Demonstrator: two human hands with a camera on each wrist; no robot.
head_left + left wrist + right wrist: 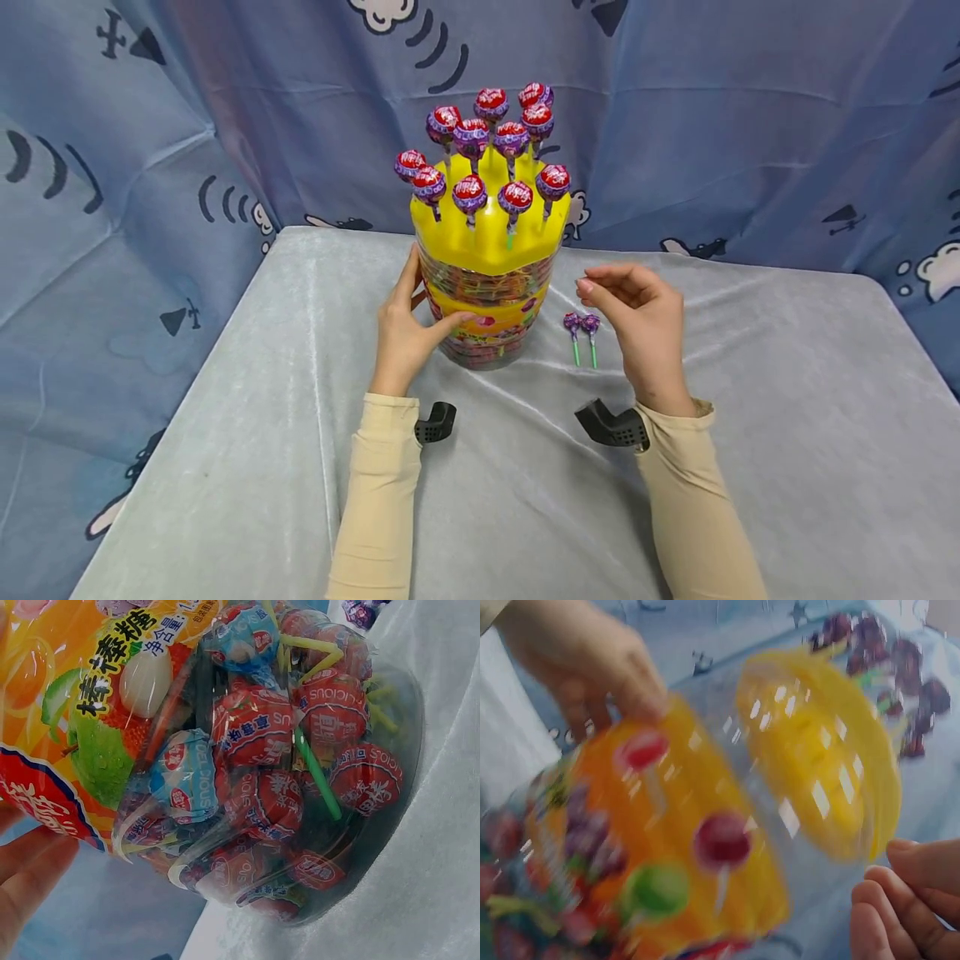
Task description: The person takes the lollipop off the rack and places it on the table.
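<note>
A clear plastic lollipop jar (491, 287) with a yellow lid (487, 237) stands upright on the table, and red-and-purple wrapped lollipops (470, 193) stick up out of the lid. My left hand (408, 329) holds the jar's left side, thumb across the front label, fingers round the far side. To the right of the jar, apart from it, is my right hand (645, 321), its fingers loosely bent and nothing visible between them. In the right wrist view, its fingertips (900, 847) appear beside the lid's edge. Through the jar's wall, wrapped lollipops (255, 727) show inside.
Two purple-wrapped lollipops (582, 333) with green sticks lie side by side on the table, between the jar and my right hand. A pale grey cloth (247, 467) covers the table. Behind it hangs a blue patterned curtain (712, 125).
</note>
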